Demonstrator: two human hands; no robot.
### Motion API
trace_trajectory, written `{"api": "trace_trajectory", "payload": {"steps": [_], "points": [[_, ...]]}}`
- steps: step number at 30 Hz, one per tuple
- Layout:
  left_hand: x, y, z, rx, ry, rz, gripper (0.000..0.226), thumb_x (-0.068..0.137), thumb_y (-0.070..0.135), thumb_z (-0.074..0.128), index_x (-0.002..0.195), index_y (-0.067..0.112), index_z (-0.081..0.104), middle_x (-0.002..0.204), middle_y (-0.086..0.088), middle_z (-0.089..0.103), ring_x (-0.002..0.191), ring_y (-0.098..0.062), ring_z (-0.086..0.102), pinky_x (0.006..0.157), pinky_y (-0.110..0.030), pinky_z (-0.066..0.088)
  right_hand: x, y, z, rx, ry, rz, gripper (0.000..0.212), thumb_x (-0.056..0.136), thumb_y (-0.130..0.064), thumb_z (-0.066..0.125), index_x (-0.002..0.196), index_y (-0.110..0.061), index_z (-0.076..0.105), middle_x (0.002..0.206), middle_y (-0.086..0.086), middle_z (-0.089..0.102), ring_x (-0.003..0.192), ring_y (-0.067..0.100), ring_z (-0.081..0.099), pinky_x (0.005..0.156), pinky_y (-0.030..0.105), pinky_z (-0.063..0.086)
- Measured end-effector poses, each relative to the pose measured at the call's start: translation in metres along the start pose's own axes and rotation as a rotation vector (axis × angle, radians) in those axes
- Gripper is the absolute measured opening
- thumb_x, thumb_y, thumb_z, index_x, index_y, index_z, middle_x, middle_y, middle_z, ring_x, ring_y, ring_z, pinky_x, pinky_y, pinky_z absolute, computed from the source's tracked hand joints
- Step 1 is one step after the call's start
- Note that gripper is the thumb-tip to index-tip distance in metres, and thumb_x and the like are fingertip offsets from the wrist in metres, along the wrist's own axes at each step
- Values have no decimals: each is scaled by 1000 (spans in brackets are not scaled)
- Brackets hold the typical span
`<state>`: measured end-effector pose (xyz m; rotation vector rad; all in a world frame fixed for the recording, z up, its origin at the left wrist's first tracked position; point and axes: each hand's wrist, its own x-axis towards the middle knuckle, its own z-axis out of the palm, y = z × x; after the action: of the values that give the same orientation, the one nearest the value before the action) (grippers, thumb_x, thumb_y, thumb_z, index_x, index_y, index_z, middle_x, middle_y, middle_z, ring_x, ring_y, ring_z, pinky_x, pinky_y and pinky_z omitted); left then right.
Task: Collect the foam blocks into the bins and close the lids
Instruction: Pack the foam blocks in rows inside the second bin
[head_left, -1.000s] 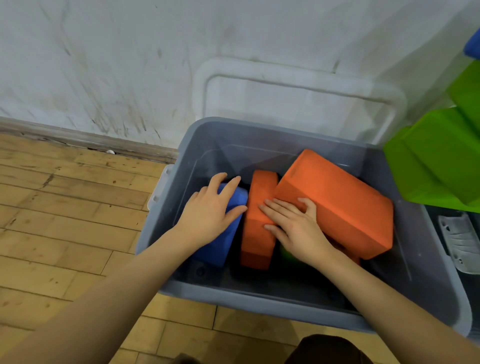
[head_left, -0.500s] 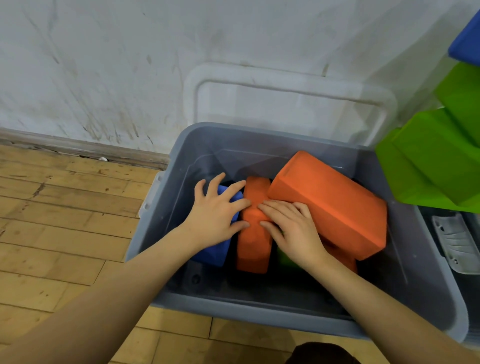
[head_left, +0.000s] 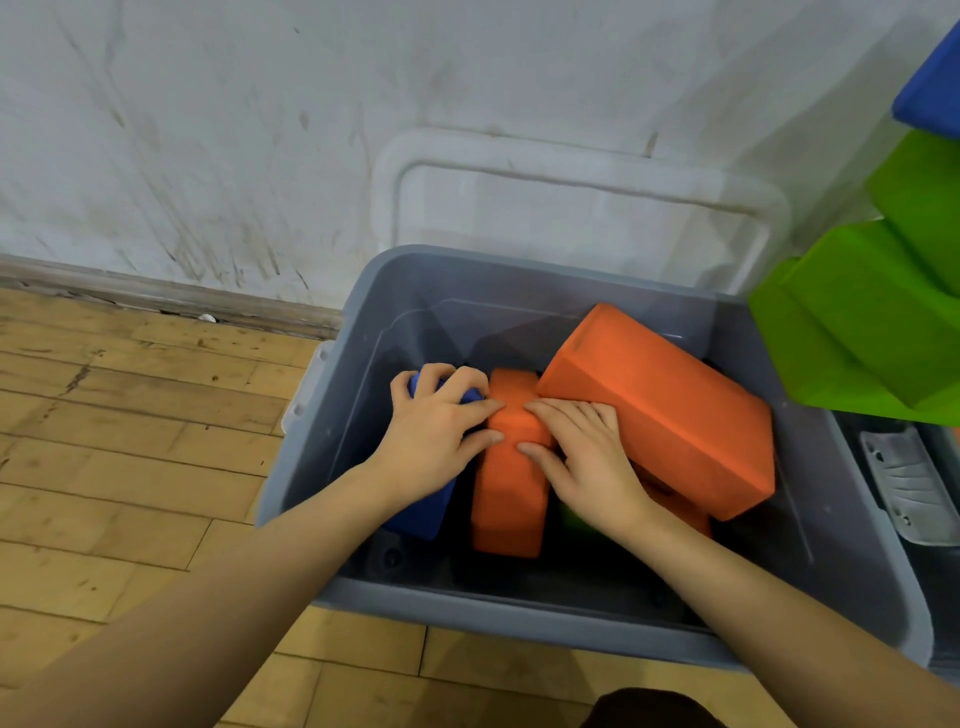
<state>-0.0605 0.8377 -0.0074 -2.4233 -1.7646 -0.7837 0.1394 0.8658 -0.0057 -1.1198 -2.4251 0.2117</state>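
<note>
Inside the one grey bin (head_left: 332, 415): two clearly separate orange blocks (head_left: 660, 405) (head_left: 511, 493) and one blue block (head_left: 421, 512). Beyond its right edge: about three green blocks (head_left: 857, 332) and another blue block (head_left: 930, 93). Two hands (head_left: 434, 431) (head_left: 584, 457).

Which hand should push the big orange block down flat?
Probably the right hand. It already lies beside the big orange block, which leans tilted in the bin. The left hand curls over the blue block, farther away.
</note>
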Motion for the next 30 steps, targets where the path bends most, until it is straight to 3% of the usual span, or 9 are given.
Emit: {"api": "trace_trajectory", "payload": {"steps": [4,10,13,15,19,22,25,28,30], "points": [[4,-6,-6,-8,25,-30,43,87,50,41,110,25,68,112,5,53,110,-22,37,86,-44,31,13,-5,-6,121,-12,34,45,89,-45,44,118,-15,61,115,-3,64,104,15,55,87,25,26],[25,-30,-7,179,-95,-126,47,91,50,34,117,26,65,113,-3,65,110,-30,57,90,-46,38,28,-19,6,-98,114,73,42,92,-40,44,123,-17,59,120,7,57,100,25,48,85,34,32],[31,-34,-11,134,-144,-231,55,87,57,32,120,26,63,119,-6,63,113,-32,55,92,-48,38,19,-19,3,-113,72,-10,53,87,-53,49,123,-15,58,131,9,52,108,29,53,92,37,30],[32,-29,-11,121,-149,-281,59,86,58,32,124,23,60,126,-12,58,117,-35,51,93,-49,39,12,-20,2,-173,-37,-15,79,74,-70,49,132,-17,52,144,11,41,122,32,47,101,41,24],[29,-16,-23,232,-140,-429,60,80,57,50,113,7,55,118,-20,52,98,-39,52,71,-44,46,8,-29,4,-310,-149,15,114,52,-82,54,144,-19,36,153,18,22,135,33,28,107,46,13],[17,-13,-31,171,-145,-412,54,87,49,51,120,7,51,127,-15,45,111,-35,44,76,-44,44,4,-29,4,-306,-113,35,110,52,-80,52,142,-19,39,141,10,31,121,32,40,100,43,20],[-6,-15,-39,160,-199,-290,67,88,56,40,138,12,43,143,-12,39,117,-37,43,84,-47,46,0,-29,4,-291,-106,35,103,57,-78,47,142,-21,39,135,5,34,115,27,42,97,41,21],[-18,-16,-42,123,-376,-359,74,91,59,36,150,28,7,158,1,1,123,-35,33,95,-44,43,-1,-30,3,-253,-130,-6,88,64,-71,49,139,-24,41,139,12,36,122,25,39,101,42,18],[-19,-11,-40,123,-439,-387,74,93,55,36,150,28,-4,157,2,-13,125,-35,29,98,-42,40,-2,-33,4,-243,-168,-30,87,66,-70,51,139,-25,39,144,18,32,131,28,35,107,42,13]]}}
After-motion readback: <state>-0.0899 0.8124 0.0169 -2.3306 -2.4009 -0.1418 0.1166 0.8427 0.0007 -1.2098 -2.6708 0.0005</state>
